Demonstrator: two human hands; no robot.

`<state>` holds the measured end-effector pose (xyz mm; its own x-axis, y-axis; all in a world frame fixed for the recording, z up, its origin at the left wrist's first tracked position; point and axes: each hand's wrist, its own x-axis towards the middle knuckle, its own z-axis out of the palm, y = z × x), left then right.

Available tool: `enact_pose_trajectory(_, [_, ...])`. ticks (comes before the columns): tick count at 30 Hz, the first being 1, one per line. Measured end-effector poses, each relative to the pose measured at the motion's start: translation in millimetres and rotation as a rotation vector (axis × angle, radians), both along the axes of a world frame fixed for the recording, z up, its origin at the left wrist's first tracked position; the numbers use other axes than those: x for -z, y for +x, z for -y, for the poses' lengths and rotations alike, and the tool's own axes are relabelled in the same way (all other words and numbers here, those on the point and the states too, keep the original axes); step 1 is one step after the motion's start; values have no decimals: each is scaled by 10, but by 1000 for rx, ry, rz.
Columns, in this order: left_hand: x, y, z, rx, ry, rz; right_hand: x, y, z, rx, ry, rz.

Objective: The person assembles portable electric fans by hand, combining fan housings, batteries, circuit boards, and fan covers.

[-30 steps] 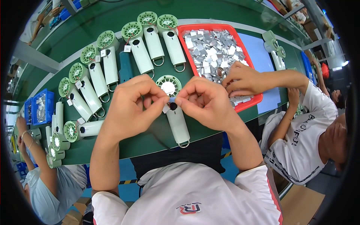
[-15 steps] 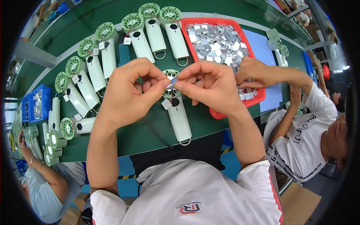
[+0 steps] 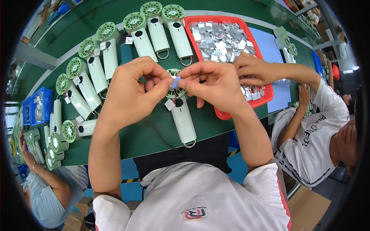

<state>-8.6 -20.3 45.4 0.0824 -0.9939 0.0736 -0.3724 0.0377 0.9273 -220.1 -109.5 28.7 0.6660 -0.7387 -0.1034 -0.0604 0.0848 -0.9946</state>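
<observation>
A small bluish square pad (image 3: 175, 82) is pinched between the fingertips of both my hands, its flat face partly showing. My left hand (image 3: 133, 90) grips its left edge with thumb and forefinger, and my right hand (image 3: 216, 84) grips the right edge. Just beneath lies a pale green handheld fan (image 3: 183, 121), its round slotted head partly hidden by my fingers. Its handle points toward me and ends in a metal ring. A white connector (image 3: 169, 104) on a red wire rests beside the handle's top.
Similar fans (image 3: 143, 44) line the table's far and left sides. A red tray (image 3: 268, 101) at the right holds many silvery square pieces; a co-worker's hand (image 3: 256, 70) reaches over it. Blue bins (image 3: 40, 106) stand far left. A black cable (image 3: 158, 133) runs near the table's front edge.
The pad has tilted, showing more of its bluish face between my fingertips. The co-worker's hand has shifted farther up and left over the red tray.
</observation>
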Motion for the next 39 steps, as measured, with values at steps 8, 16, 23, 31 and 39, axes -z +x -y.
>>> enact_pose_trajectory(8, [146,7,8,-68,40,29,32,39,17,11,57,-141])
enact_pose_trajectory(16, [207,0,3,-91,58,-3,53,53,8,19,30,-151])
enact_pose_trajectory(23, [238,-10,15,-98,71,-15,39,41,-29,30,5,-180])
enact_pose_trajectory(31, [268,-3,15,-98,77,-55,47,66,-91,78,14,-115])
enact_pose_trajectory(39, [292,0,30,-115,91,-7,53,99,-134,118,-49,-188])
